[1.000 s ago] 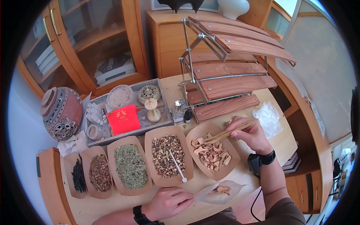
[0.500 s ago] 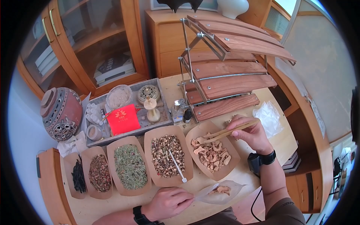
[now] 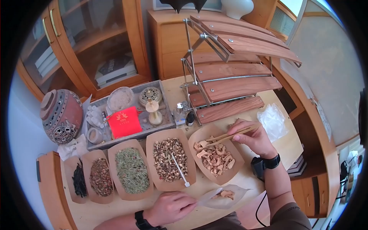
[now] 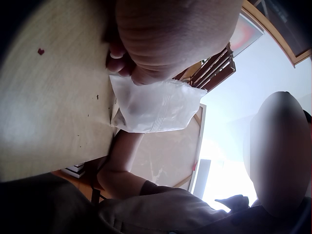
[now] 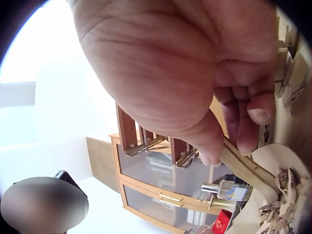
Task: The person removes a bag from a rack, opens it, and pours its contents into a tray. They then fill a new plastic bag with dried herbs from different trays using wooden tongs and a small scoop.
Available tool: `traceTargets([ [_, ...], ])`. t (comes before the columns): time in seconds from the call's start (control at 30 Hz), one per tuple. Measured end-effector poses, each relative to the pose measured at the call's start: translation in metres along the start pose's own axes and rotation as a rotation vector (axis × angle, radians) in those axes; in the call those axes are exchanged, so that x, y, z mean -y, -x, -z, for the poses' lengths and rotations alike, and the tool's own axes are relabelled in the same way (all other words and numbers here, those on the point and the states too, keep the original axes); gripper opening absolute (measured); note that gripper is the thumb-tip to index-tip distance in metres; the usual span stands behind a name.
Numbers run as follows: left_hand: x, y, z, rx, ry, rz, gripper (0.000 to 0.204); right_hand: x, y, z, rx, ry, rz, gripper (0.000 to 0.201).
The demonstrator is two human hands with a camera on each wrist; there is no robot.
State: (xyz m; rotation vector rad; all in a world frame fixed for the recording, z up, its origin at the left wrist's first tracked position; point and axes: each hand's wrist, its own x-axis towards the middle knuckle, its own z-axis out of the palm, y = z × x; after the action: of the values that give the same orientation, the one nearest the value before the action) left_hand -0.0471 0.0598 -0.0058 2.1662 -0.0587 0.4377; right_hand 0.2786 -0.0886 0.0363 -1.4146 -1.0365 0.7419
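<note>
Two hands share a table point(image 4: 53, 107): nearest the viewer, the left hand point(image 3: 171, 207) pinches the edge of a bag point(image 3: 219, 202), translucent and holding a few pale pieces. Just past it stand five trays point(image 3: 192, 170), a white scoop point(image 3: 179, 168) lying in the fourth from the left. Above the rightmost tray point(image 3: 238, 163), the right hand point(image 3: 253, 138) pinches tongs point(image 3: 227, 138) between thumb and fingers, tips among dried slices point(image 3: 216, 159) at the tray's far end (whether a slice is caught, the views do not settle). Those slices look light, stiff and perhaps brittle, best nipped gently across the thick middle; the flimsy bag should crumple easily and is best held by its rim. Farther back are small bottles point(image 3: 180, 116), a gray tray bearing a red pouch point(image 3: 124, 122), a slatted rack point(image 3: 235, 73) and a cabinet point(image 3: 137, 42).
</note>
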Motion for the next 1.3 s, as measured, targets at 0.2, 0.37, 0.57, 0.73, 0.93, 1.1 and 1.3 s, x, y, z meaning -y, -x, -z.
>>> traceTargets([
  [0.2,-0.008,-0.007,0.003,-0.065,0.002,-0.013,0.01,0.001,0.003,0.002,-0.025,0.092,0.008,0.013],
  [0.37,-0.012,-0.006,0.003,-0.096,0.077,0.003,0.009,0.007,0.004,0.003,-0.016,0.09,0.037,0.012],
  [0.57,-0.001,0.002,-0.001,0.013,-0.028,0.039,0.012,0.003,0.003,0.004,-0.008,0.048,0.027,0.013],
  [0.73,-0.001,0.003,-0.001,0.016,-0.008,0.055,0.011,0.001,-0.001,0.0,-0.01,0.004,-0.009,0.015],
  [0.93,-0.001,0.001,-0.001,0.014,-0.008,0.038,0.01,0.002,-0.001,0.002,0.016,0.092,-0.001,0.014],
  [1.1,-0.001,0.001,-0.001,0.023,-0.003,0.046,0.01,0.005,0.005,0.006,-0.009,0.188,0.113,0.016],
  [1.3,-0.002,0.0,-0.002,0.017,0.012,0.053,0.01,0.029,0.01,0.0,0.154,0.477,0.318,0.026],
])
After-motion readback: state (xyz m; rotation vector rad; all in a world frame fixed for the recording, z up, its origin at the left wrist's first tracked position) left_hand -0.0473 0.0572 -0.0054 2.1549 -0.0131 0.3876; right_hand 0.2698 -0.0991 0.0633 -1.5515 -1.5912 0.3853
